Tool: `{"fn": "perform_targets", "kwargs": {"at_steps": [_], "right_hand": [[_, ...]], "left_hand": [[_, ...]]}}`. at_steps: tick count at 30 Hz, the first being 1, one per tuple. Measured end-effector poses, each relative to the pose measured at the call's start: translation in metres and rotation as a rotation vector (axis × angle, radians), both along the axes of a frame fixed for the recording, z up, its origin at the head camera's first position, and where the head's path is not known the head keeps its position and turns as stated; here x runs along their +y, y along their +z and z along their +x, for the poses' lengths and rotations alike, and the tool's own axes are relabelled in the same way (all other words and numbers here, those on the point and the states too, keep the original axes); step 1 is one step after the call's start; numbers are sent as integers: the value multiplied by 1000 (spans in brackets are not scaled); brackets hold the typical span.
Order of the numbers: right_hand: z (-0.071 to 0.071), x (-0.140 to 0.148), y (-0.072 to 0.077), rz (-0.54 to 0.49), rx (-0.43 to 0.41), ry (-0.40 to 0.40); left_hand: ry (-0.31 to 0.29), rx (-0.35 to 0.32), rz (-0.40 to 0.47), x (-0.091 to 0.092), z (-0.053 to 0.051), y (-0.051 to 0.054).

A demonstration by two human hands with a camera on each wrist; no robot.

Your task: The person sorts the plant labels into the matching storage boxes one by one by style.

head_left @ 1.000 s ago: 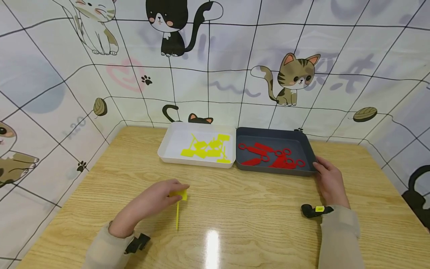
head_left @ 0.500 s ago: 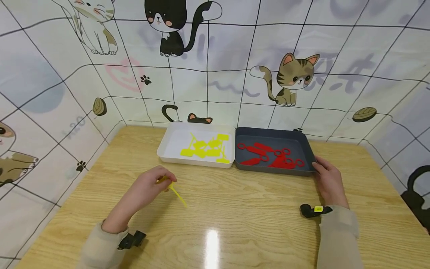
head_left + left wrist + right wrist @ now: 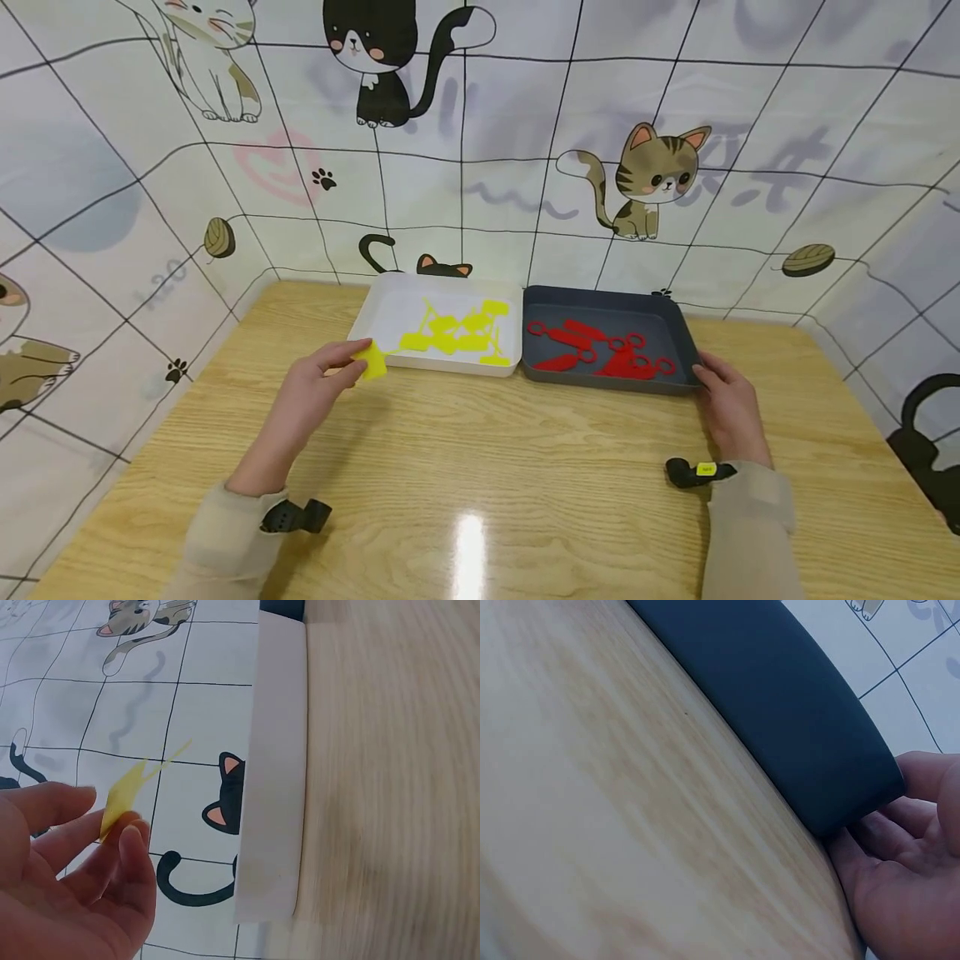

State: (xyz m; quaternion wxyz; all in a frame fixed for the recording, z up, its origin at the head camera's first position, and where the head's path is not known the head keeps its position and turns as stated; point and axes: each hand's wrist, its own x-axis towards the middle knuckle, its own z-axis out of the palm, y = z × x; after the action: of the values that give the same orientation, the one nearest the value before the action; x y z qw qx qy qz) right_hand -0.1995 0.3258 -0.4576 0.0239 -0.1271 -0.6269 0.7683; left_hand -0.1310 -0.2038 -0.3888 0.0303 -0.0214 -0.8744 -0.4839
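My left hand (image 3: pixel 318 383) pinches a flat yellow tag with a thin tail, like a cable-tie label (image 3: pixel 372 362), at the front left corner of the white tray (image 3: pixel 420 364). In the left wrist view this tag (image 3: pixel 126 795) sits between the thumb and fingertips, tail pointing away. Several yellow tags (image 3: pixel 450 333) lie in a heap inside the white tray. My right hand (image 3: pixel 731 404) holds the front right corner of the dark grey tray (image 3: pixel 600 381), fingers around the corner wall (image 3: pixel 855 765). Several red tags with ring ends (image 3: pixel 573 337) lie in that tray.
The two trays stand side by side, touching, at the back of a wooden table (image 3: pixel 450 458). Behind and beside it hangs a white cloth with a grid and cartoon cats (image 3: pixel 510 167). A black wrist strap (image 3: pixel 296 517) is on the left sleeve.
My left hand has carried the yellow tag from the table's front left part back to the white tray's corner, turning it on the way. The right hand stays at the dark tray.
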Motion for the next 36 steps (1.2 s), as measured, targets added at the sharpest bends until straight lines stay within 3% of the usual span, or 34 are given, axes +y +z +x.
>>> {"fn": "perform_targets", "kwargs": {"at_steps": [6,10,16,21,25,30,36], "right_hand": [[0,1,-1,-11,11,-3],[0,1,-1,26,15,-6],[-1,0,-1,43,28,-13],[0,1,-1,41,18,-3],[0,2,-1,43,3,-16],[-2,0,-2,23,19,-20],[-3,-1,0,33,-9,-20]], "left_hand": [[6,-58,211,10,-19,5],[-3,-76,246,15,-38,5],[2,-156,216,16,-69,-3],[16,-222,202,19,-87,-9],[19,-257,116,23,-99,-14],[69,-302,-34,25,-109,-19],[71,-323,-54,25,-120,-20]]}}
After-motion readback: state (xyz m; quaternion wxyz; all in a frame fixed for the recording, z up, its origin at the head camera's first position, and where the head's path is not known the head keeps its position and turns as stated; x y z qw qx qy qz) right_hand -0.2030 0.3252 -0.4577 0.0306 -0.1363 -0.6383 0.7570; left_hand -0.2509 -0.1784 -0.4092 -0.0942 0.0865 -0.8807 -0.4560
